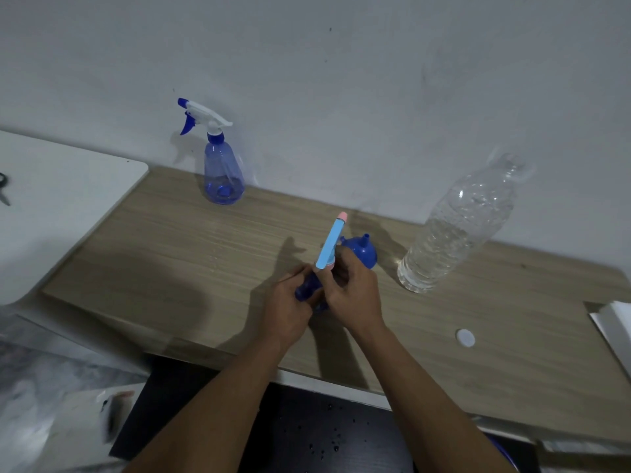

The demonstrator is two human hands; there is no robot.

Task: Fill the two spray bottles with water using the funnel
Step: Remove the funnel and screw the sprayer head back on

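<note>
One blue spray bottle with a white and blue trigger head stands at the back left of the wooden table, against the wall. A second blue spray bottle sits in the middle of the table between my hands. My left hand grips its body. My right hand holds it at the neck, under its light blue and pink spray head, which points up and away. A blue funnel lies mouth down just behind my right hand. The clear water bottle stands uncapped to the right.
A white cap lies on the table near the right front. Scissors rest on a white surface to the left. A white object pokes in at the right edge. A dark surface with water drops is below the table's front edge.
</note>
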